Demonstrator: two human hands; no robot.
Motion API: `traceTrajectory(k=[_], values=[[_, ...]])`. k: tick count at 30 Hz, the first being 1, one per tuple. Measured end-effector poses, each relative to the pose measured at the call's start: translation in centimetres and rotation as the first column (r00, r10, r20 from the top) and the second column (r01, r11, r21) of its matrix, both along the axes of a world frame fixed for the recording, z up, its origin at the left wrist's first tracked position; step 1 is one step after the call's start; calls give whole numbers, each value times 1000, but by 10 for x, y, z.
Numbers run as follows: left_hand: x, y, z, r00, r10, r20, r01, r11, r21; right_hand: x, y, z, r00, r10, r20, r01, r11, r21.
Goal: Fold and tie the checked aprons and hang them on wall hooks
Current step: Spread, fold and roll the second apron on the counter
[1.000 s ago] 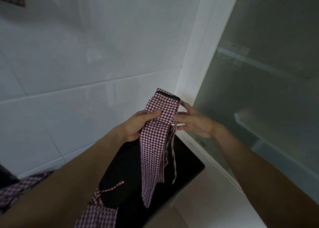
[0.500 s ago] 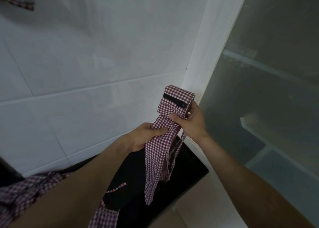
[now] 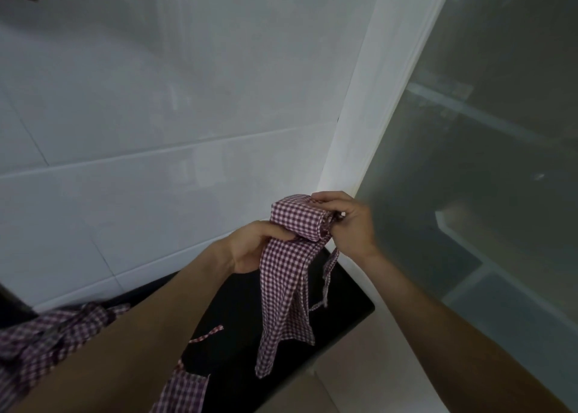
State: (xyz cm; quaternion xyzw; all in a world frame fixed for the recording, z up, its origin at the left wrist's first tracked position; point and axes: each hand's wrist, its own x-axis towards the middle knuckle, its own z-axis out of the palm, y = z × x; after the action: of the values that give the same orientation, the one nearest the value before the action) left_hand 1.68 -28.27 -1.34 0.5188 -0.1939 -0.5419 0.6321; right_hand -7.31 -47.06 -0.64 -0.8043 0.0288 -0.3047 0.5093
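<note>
**A:** What is filling the scene, going from the biggest things down?

**B:** A white tiled wall is taking up most of the view, meeting a frosted glass panel on the right. Below, a black desk is carrying more checked aprons at the lower left. In the middle, a person is holding a red-and-white checked apron in the air above the desk.

**A:** What are the hands doing?

**B:** The left hand is gripping the narrow folded strip just under its top. The right hand is curling its grip over the top end, with a thin tie dangling below it.

**A:** What has just changed?

**B:** Half a second ago the top end was standing up with its dark-edged band showing; now it is rolled over into a thick wad and the band is hidden. That suggests folding is giving way to tying, with hanging not yet started.
</note>
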Motion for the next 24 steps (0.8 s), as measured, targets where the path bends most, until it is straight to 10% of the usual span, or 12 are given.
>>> traceTrajectory(k=[7,12,14,24], values=[[-5,-7,-18,996,32,-80,-37,997,-70,-6,-5,8,952,179,-250,-215,969,-125],[-5,-3,-17,996,94,-9,-95,991,-90,-13,-4,24,877,371,-305,-127,791,599],[-5,-3,-15,993,110,49,-103,985,-135,-15,3,24,803,427,-416,-136,811,569],[-10,-1,-20,997,-8,72,3,998,70,-6,11,10,931,55,-360,119,888,445]])
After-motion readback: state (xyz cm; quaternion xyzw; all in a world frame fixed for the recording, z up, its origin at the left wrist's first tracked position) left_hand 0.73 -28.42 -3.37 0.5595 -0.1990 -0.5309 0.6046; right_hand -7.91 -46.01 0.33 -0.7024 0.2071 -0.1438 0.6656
